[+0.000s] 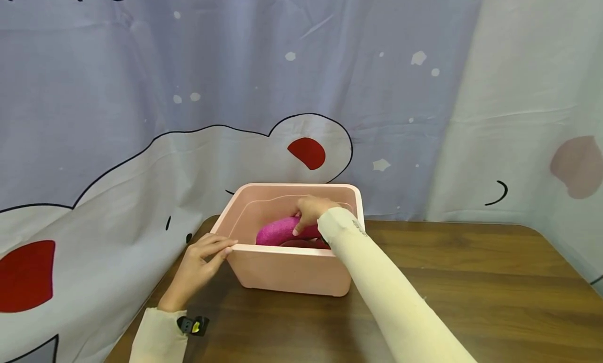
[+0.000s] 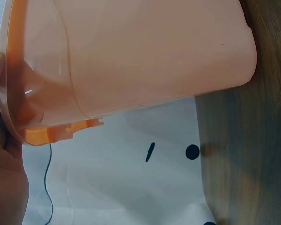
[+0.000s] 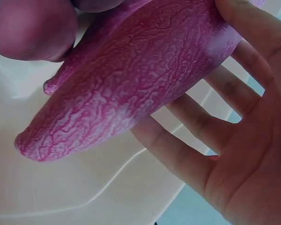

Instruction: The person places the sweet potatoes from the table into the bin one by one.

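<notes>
Right hand on a sweet potato inside a pink bin

The right hand reaches into the one pink bin, fingers curled around a magenta sweet potato lying under its palm. A second, darker one sits just nearer the person, touching the first. The left hand pinches the bin's near left rim on the wooden table.
</notes>
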Demonstrator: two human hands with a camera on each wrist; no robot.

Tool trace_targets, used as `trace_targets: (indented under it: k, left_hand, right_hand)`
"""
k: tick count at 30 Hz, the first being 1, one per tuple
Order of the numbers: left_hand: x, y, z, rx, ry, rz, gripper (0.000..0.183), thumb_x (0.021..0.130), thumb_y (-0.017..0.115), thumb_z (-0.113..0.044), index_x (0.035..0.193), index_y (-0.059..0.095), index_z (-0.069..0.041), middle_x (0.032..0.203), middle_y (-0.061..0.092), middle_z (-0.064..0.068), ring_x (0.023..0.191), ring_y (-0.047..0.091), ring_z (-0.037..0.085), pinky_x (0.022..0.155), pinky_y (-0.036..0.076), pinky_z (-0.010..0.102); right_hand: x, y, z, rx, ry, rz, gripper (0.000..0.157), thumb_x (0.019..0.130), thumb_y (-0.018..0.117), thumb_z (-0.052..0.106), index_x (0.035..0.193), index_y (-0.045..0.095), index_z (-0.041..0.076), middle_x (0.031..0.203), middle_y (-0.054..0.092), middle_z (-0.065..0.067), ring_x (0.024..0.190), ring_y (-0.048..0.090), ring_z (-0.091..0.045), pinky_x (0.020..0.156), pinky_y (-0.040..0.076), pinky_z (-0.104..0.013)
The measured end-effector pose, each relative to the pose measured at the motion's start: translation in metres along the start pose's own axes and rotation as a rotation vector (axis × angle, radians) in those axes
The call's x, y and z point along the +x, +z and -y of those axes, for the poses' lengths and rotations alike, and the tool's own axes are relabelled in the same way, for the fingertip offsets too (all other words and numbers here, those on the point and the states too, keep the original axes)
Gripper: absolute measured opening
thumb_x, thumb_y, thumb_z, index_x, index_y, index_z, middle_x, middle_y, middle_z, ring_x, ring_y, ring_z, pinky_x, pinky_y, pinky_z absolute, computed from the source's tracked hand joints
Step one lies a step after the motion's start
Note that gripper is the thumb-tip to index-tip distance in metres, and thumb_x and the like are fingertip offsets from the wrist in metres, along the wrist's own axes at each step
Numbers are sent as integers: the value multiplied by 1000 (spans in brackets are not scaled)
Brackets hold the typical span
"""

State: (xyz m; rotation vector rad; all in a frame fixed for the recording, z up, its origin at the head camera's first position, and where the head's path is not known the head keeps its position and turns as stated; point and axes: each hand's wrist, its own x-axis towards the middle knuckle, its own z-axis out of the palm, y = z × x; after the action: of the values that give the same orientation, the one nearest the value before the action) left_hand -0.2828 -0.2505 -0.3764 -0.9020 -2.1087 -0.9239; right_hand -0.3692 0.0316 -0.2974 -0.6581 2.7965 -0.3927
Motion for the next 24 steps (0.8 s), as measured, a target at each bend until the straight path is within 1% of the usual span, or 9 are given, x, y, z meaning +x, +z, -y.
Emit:
trace_targets:
  k: [5,8,13,19,24]
  left_hand:
    - [0,0,-1,-3,-11,6,26,76,71,14,98,75,-1,92,72,8,94,59,11,88,40,9]
    - [1,0,-1,-6,-16,8,27,76,71,14,98,75,-1,93,72,8,94,59,10,89,40,9]
    - [2,-1,-3,-5,-8,9,27,76,71,14,98,75,-1,93,72,8,95,59,10,91,39,9]
    - [2,-1,-3,2,-2,6,27,76,71,14,98,75,-1,93,72,8,94,60,12,92,39,9]
    - [2,-1,-3,3,-4,7,26,76,71,14,97,75,-1,93,72,8,95,60,13,92,38,9]
  right_hand:
    - [-1,5,-2,5,-33,12,41,77,82,27,114,71,15,113,70,0,107,61,-15,95,49,-32]
    - [-1,6,-2,-11,-48,11,34,79,80,27,111,73,15,106,72,1,100,62,-14,89,51,-31]
    - [0,6,0,-7,-46,7,27,82,77,24,107,73,15,97,69,3,89,59,-13,79,50,-29]
    - [-4,4,0,2,-29,8,19,81,78,22,99,74,17,94,69,5,88,57,-12,76,48,-28]
    - [-2,5,-5,19,-24,19,19,82,76,21,100,74,15,90,69,7,86,57,-13,75,48,-28]
